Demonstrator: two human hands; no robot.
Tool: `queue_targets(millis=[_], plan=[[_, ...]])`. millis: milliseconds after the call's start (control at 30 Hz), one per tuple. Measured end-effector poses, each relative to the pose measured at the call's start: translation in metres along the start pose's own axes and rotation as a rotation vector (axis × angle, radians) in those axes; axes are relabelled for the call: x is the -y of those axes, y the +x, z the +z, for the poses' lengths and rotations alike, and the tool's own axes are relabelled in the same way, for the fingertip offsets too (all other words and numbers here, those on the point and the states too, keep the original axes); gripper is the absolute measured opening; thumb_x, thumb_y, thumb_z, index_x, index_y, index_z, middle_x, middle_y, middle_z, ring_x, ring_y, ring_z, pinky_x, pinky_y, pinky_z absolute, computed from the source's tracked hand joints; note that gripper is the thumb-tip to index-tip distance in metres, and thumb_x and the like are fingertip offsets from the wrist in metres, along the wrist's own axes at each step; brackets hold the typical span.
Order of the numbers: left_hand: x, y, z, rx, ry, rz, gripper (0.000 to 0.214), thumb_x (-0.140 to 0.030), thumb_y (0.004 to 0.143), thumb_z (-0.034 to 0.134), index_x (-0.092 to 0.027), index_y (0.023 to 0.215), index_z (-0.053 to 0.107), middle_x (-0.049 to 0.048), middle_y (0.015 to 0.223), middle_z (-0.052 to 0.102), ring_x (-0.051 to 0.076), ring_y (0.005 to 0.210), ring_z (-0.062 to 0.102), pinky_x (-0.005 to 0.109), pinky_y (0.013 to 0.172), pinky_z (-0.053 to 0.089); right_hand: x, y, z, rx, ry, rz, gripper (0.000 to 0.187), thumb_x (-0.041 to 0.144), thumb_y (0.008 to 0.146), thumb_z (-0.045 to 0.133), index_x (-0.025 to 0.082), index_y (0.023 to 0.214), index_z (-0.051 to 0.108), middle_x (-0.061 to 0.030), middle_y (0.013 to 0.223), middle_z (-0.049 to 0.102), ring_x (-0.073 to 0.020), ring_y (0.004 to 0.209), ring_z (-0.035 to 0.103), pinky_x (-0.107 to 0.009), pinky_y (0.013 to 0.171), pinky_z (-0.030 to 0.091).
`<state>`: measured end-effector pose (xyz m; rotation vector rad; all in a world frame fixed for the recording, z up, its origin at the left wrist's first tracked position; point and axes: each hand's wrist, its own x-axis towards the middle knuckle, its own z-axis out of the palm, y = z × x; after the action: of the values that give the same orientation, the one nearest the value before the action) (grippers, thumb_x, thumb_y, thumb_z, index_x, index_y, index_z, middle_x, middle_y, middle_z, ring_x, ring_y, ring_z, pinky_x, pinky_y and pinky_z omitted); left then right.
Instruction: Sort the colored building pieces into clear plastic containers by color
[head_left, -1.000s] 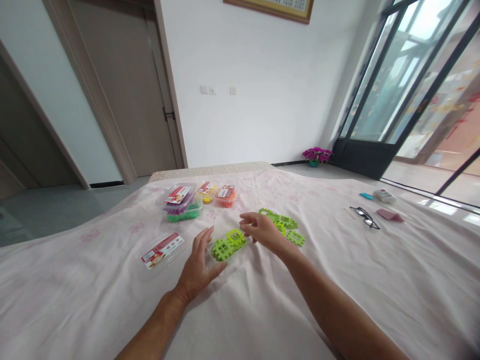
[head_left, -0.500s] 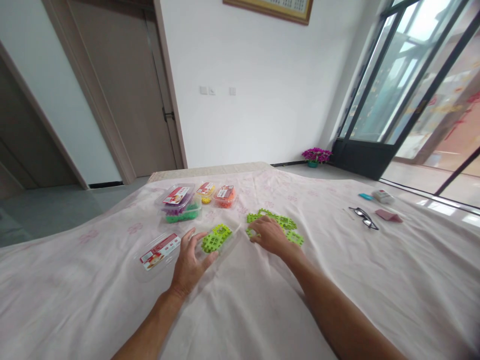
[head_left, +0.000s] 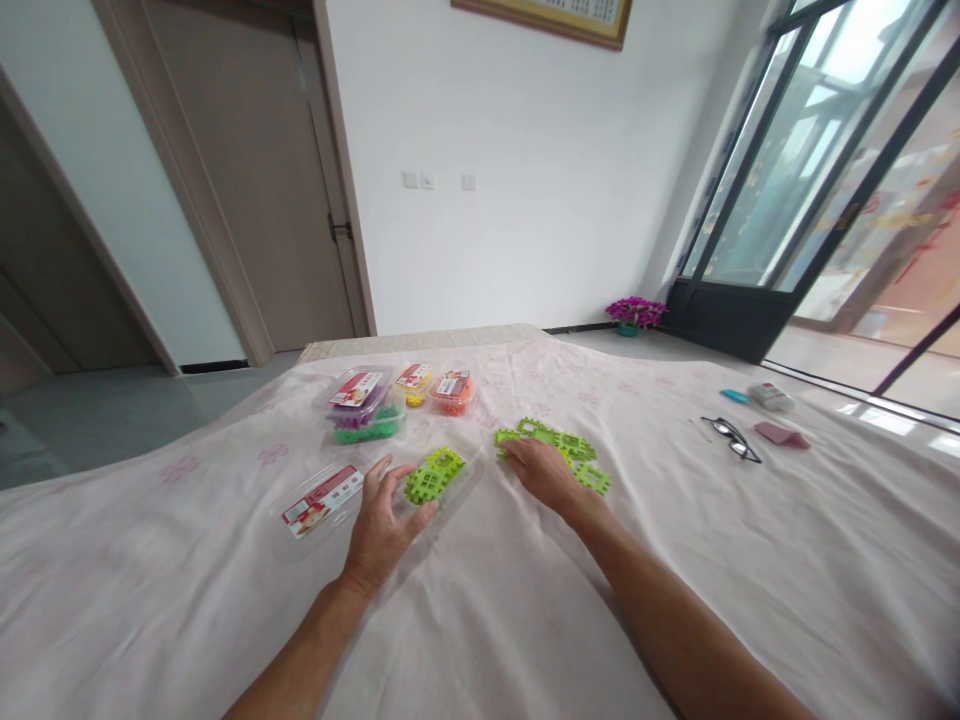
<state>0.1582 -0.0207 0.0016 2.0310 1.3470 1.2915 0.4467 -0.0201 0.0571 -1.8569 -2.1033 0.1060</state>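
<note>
My left hand (head_left: 384, 515) grips the left edge of a clear plastic box (head_left: 466, 478), thumb on the near side and fingers on the far side. Inside the box lie several flat green interlocking building pieces (head_left: 433, 474) with notched edges. To the right, my right hand (head_left: 541, 468) is over a loose group of the same green pieces (head_left: 574, 447) on the cloth. Its fingers are bent down together onto a piece at the group's left end, and the fingertips are partly hidden. A clear lid (head_left: 324, 503) with a red and white label lies left of my left hand.
Behind the hands stand a box of purple pieces (head_left: 358, 392) on a box of green ones (head_left: 367, 428), a yellow box (head_left: 414, 383) and an orange box (head_left: 452, 392). Glasses (head_left: 731, 438), a pink cloth (head_left: 781, 434) and a white packet (head_left: 770, 396) lie right on the tablecloth (head_left: 480, 620).
My right hand has shifted slightly; its fingertips now reach the left end of the green group, and the piece seen under them earlier is covered. The left hand stays at the box.
</note>
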Motion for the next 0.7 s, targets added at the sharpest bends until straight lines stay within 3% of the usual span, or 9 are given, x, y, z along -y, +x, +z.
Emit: queue_targets(millis=[200,333,400,500,600,700], plan=[[-0.001,0.001,0.0,-0.007,-0.004,0.01,0.045,-0.04,0.082,0.069,-0.023,0.122,0.059,0.0125,0.144,0.041,0.03,0.139,0.04,0.052,0.113,0.04,-0.03,0.012,0.009,-0.215,0.289,0.193,0.033,0.022,0.089,0.055,0.021,0.117,0.073,-0.0053,0.105,0.077,-0.0213,0.097,0.069,-0.03,0.087,0.05],[-0.001,0.001,-0.001,0.007,-0.003,0.0,0.045,-0.041,0.081,0.069,-0.023,0.121,0.06,0.0123,0.144,0.041,0.03,0.14,0.04,0.05,0.113,0.041,-0.045,0.018,0.016,-0.218,0.635,0.324,0.034,0.03,0.085,0.062,0.016,0.114,0.073,-0.0018,0.081,0.074,-0.0136,0.058,0.061,-0.026,0.059,0.052],[-0.002,0.001,-0.001,0.006,-0.004,-0.004,0.045,-0.041,0.081,0.069,-0.022,0.121,0.061,0.0124,0.145,0.042,0.03,0.14,0.041,0.05,0.113,0.041,-0.047,0.02,0.018,-0.209,0.751,0.356,0.034,0.031,0.084,0.064,0.015,0.113,0.073,-0.0012,0.079,0.072,-0.0108,0.05,0.056,-0.025,0.052,0.05],[-0.003,0.001,-0.001,0.002,-0.008,-0.003,0.045,-0.04,0.08,0.069,-0.022,0.121,0.061,0.0129,0.144,0.041,0.031,0.14,0.04,0.052,0.114,0.04,-0.048,0.02,0.016,-0.207,0.631,0.354,0.033,0.028,0.086,0.061,0.016,0.115,0.073,-0.0026,0.085,0.075,-0.013,0.057,0.061,-0.026,0.059,0.052],[-0.003,0.002,-0.001,0.009,-0.012,0.007,0.045,-0.04,0.081,0.069,-0.022,0.121,0.06,0.0131,0.144,0.042,0.031,0.14,0.04,0.053,0.113,0.04,-0.047,0.016,0.011,-0.219,0.294,0.282,0.032,0.026,0.092,0.053,0.019,0.117,0.073,-0.0073,0.103,0.077,-0.0214,0.089,0.07,-0.031,0.081,0.052],[-0.002,0.001,-0.001,0.02,-0.022,0.012,0.044,-0.039,0.081,0.069,-0.023,0.122,0.06,0.0121,0.143,0.042,0.03,0.14,0.04,0.053,0.114,0.04,-0.042,0.01,0.007,-0.153,0.04,0.198,0.037,0.031,0.095,0.051,0.02,0.125,0.07,-0.0114,0.119,0.073,-0.0264,0.114,0.064,-0.034,0.096,0.044]])
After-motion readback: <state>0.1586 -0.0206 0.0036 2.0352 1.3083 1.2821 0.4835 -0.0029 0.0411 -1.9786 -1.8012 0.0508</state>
